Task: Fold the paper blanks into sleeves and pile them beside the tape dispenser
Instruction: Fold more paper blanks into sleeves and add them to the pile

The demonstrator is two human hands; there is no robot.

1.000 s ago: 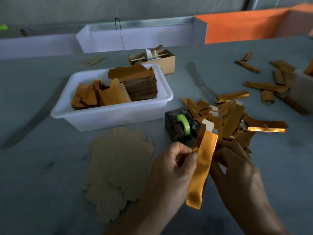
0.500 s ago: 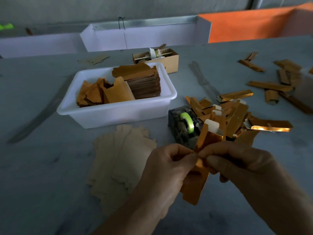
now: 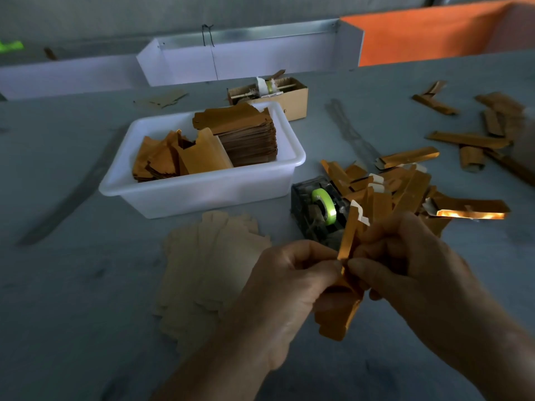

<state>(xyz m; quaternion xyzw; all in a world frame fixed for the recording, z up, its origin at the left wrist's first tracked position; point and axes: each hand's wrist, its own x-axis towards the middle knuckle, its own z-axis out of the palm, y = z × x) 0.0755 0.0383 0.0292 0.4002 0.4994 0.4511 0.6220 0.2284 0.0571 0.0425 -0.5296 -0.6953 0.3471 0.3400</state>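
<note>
Head view, looking down on a wide grey counter [image 3: 72, 285] that fills most of the scene, with white panels [image 3: 246, 59] and an orange panel [image 3: 419, 33] standing along its far edge. A white plastic tub [image 3: 202, 192] sits left of centre, holding a stack of brown blanks [image 3: 246, 137] and loose orange pieces. Pale flat paper blanks [image 3: 208, 270] are fanned on the counter just in front of the tub. A pile of folded gold sleeves [image 3: 405, 186] lies just right of the tape dispenser [image 3: 318, 209], which carries a green roll. More sleeves are scattered far right, and a small cardboard box [image 3: 289, 94] stands behind the tub. Above the near counter, the left hand [image 3: 289, 290] and right hand [image 3: 411, 273] meet; each grip is pressed tight, thumb and fingertips pinching the gold sleeve [image 3: 344, 311] held upright between them.
</note>
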